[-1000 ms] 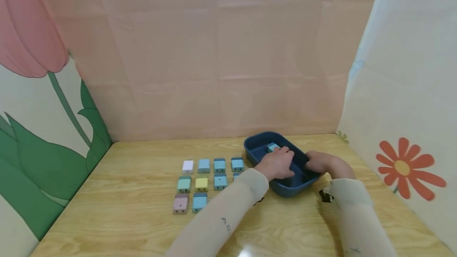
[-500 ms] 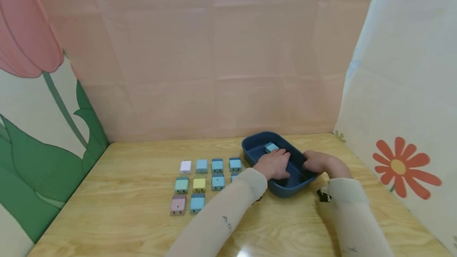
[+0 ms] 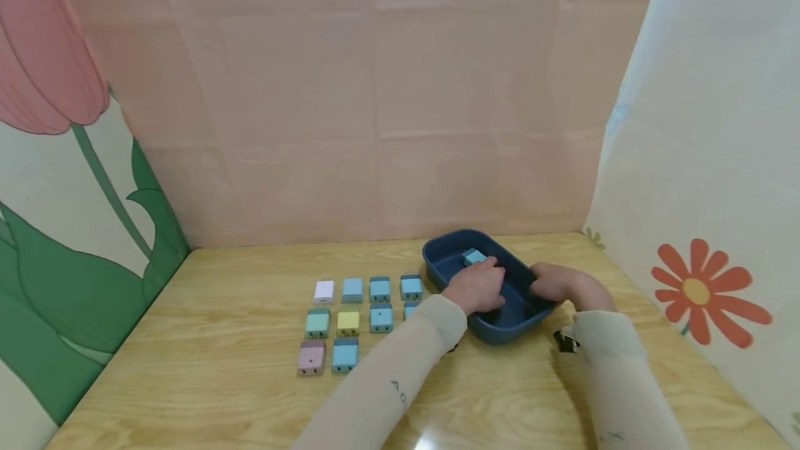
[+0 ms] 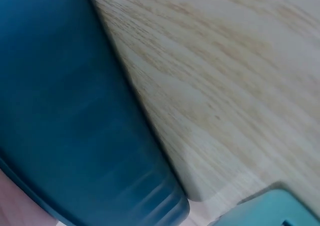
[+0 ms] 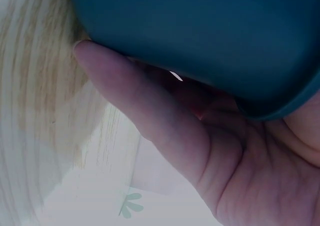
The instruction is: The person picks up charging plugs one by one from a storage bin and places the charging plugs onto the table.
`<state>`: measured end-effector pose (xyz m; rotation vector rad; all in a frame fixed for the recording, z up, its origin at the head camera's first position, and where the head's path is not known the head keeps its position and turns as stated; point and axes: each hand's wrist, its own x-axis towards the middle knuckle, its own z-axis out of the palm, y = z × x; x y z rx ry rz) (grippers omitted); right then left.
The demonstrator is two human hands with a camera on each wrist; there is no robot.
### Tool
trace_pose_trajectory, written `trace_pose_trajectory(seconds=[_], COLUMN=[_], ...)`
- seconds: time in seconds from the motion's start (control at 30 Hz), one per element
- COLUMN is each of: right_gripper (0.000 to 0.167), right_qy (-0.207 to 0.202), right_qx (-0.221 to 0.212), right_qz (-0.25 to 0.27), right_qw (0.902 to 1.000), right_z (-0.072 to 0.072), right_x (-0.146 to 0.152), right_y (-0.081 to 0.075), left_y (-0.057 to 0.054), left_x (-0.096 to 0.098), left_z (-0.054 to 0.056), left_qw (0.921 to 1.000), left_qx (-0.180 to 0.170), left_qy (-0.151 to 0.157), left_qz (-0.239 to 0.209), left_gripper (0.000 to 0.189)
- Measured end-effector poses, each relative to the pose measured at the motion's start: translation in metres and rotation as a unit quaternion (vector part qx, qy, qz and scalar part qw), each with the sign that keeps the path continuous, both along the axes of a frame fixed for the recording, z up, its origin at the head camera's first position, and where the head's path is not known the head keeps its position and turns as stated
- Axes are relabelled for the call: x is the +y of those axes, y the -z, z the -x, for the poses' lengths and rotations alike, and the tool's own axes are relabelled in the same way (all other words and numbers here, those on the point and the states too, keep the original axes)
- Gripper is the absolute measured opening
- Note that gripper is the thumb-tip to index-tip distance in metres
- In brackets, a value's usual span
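Note:
A dark blue oval bin (image 3: 500, 328) stands on the wooden table. My left hand (image 3: 476, 287) reaches over its near-left side with the fingers down inside; the fingertips are hidden. Just beyond these fingers lies a light blue charger plug (image 3: 473, 255) at the bin's far end. In the left wrist view, only a sliver of hand (image 4: 22, 201) shows past the bin's rim. My right hand (image 3: 556, 283) grips the bin's right wall. The right wrist view shows its thumb (image 5: 145, 106) along the outside of the bin (image 5: 190, 36), with the other fingers mostly hidden.
Left of the bin, several charger plugs lie in rows: a white one (image 3: 323, 292), a yellow one (image 3: 348, 323), a green one (image 3: 317, 323), a mauve one (image 3: 311, 357) and blue ones (image 3: 345, 355). My left sleeve (image 3: 387, 380) covers part of the rows. A backdrop (image 3: 375, 123) stands behind.
The left hand has shifted slightly toward the far end of the bin, closer to the light blue charger plug. The right hand keeps its grip on the bin. The camera view has shifted a little.

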<state>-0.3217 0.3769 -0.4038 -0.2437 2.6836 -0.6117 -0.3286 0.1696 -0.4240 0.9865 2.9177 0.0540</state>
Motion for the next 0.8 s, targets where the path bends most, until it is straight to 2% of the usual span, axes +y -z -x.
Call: trace_pose_trajectory(seconds=[0.2,0.5,0.63,0.8], right_gripper=[0.028,0.03,0.03,0.03], right_qy=[-0.004,0.001,0.002,0.006], right_qx=[0.002,-0.001,-0.003,-0.004], right_qz=[-0.005,-0.006,-0.008,-0.012], right_qw=[1.0,1.0,1.0,0.9999], right_z=[-0.0003,-0.0008,-0.0011,-0.0011], right_x=[-0.0005,-0.001,-0.0011,-0.0007], right_y=[-0.0019,-0.0027,-0.0033,-0.0026], left_y=[0.0001,0.0036,0.0041,0.0056], left_x=[-0.0009,-0.0016,-0.0009,0.0006], left_z=[0.0003,0.0003,0.0008,0.0017], left_qw=[0.9999,0.9996,0.9995,0.9993], left_qx=[0.008,0.024,0.02,0.013], left_qy=[0.001,-0.002,0.0,-0.012], left_qz=[-0.009,-0.017,-0.025,-0.032], left_gripper=[0.033,0.028,0.026,0.032])
